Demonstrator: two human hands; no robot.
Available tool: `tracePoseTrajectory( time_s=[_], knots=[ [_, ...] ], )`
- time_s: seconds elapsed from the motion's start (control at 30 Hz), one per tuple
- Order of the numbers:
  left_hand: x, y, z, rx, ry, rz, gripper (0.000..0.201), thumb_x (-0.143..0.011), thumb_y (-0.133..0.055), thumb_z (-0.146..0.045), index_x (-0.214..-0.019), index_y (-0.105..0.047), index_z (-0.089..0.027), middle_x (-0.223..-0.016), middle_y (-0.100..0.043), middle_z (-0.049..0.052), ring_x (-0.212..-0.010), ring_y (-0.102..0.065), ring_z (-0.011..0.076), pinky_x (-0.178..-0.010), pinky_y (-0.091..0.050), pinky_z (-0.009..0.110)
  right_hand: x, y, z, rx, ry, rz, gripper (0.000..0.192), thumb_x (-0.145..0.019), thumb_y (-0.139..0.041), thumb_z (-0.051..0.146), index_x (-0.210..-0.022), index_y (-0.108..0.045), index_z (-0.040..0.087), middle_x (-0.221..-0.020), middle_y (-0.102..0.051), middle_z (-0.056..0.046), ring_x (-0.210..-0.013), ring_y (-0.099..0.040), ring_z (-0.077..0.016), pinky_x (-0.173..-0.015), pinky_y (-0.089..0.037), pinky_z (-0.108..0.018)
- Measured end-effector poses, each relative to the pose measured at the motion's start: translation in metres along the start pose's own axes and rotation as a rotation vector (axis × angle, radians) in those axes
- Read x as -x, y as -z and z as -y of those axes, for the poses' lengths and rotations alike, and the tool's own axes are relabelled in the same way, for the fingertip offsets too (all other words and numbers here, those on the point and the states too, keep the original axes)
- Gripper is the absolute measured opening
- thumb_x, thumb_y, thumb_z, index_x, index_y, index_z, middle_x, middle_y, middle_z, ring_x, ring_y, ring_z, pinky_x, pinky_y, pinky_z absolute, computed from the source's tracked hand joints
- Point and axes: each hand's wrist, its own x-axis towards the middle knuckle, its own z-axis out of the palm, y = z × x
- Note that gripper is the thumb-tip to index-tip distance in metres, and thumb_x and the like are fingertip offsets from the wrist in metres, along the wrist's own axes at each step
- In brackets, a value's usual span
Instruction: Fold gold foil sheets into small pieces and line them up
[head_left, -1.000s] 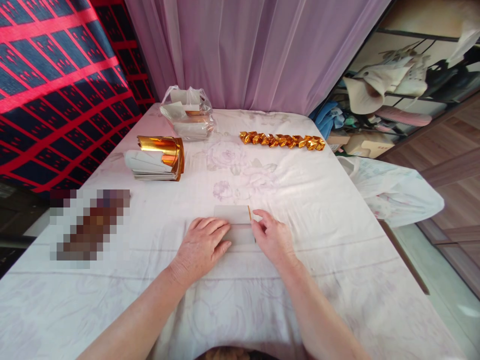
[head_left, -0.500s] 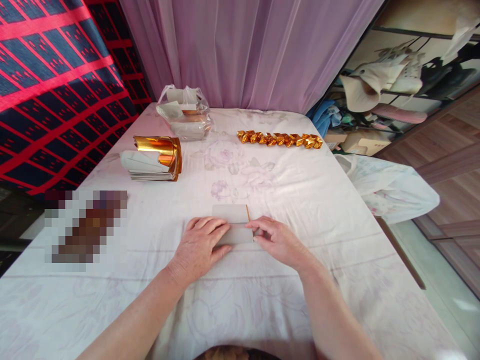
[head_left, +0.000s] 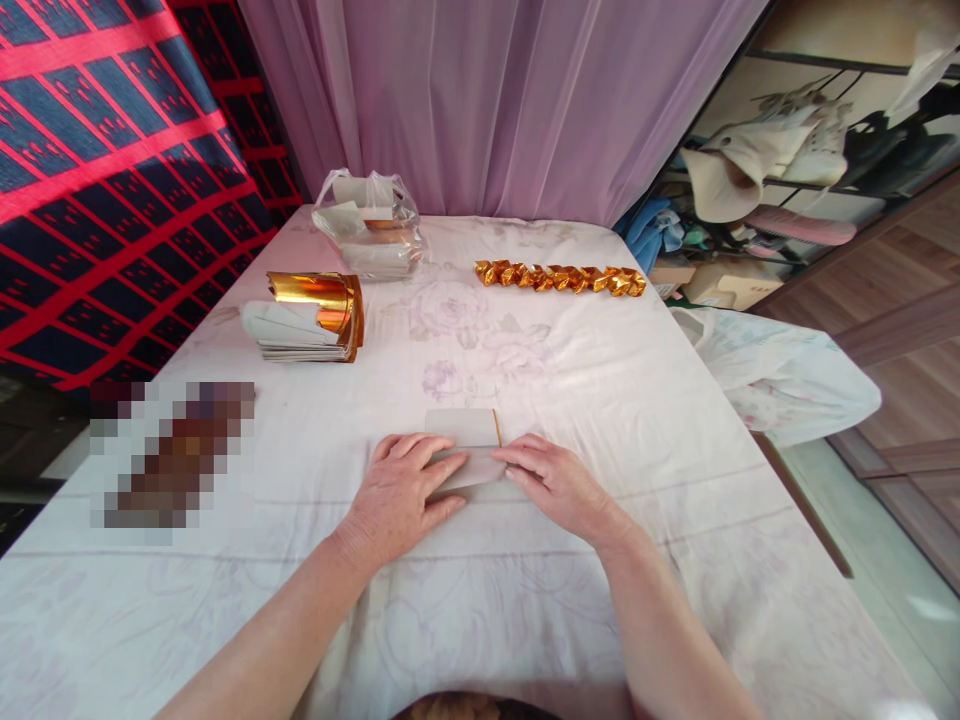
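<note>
Gray paper (head_left: 465, 428) with a thin gold line along its right edge, sitting just below the center of the frame on a pale floral tablecloth (head_left: 600, 400). Crease running side to side between an upper panel and a lower one. Left hand (head_left: 403, 490) laid over the left part of it, palm down, fingers loosely spread and not gripping anything. Right hand (head_left: 555, 485) at the other end, thumb and fingertips pinched together on the right edge, right around that crease. Hard to tell how much paper is tucked under the fingers, tbh.

Further up, left of center: stack of folded sheets (head_left: 304, 325), gray on one side and shiny gold on the other. Just above that, see-through plastic bag (head_left: 367, 232) with more paper inside. Upper right of center, pretty neat row of crinkled gold foil pieces (head_left: 559, 279), touching end to end. Pixelated patch (head_left: 176, 450) over at the left, so no telling what's under it. Purple curtain (head_left: 465, 110) across the top, red-and-navy checked cloth (head_left: 112, 150) in the upper left.
</note>
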Motion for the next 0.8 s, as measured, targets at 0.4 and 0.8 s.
tracePoseTrajectory(
  time_s=[0.4, 0.8],
  knots=[
    [-0.002, 0.001, -0.004, 0.006, -0.007, -0.100, 0.026, -0.094, -0.055, -0.032, -0.113, -0.071, -0.027, -0.120, -0.068, 0.005, -0.109, -0.059, 0.0247, -0.095, -0.041, 0.046, -0.002, 0.000, 0.014, 0.154, -0.066, 0.029, 0.033, -0.089, -0.056, 0.015, -0.117, -0.069, 0.026, -0.104, -0.068, -0.005, -0.094, -0.064, -0.0180, -0.085, -0.052, -0.032],
    [-0.004, -0.001, 0.016, 0.134, 0.032, -0.169, 0.022, -0.098, -0.050, -0.029, -0.091, -0.069, -0.022, -0.100, -0.075, 0.002, -0.096, -0.067, 0.0192, -0.090, -0.044, 0.039, -0.008, -0.015, 0.017, 0.196, -0.203, -0.152, 0.024, -0.097, -0.052, 0.033, -0.089, -0.073, 0.023, -0.087, -0.069, -0.003, -0.080, -0.064, -0.0160, -0.070, -0.045, -0.027]
  ],
)
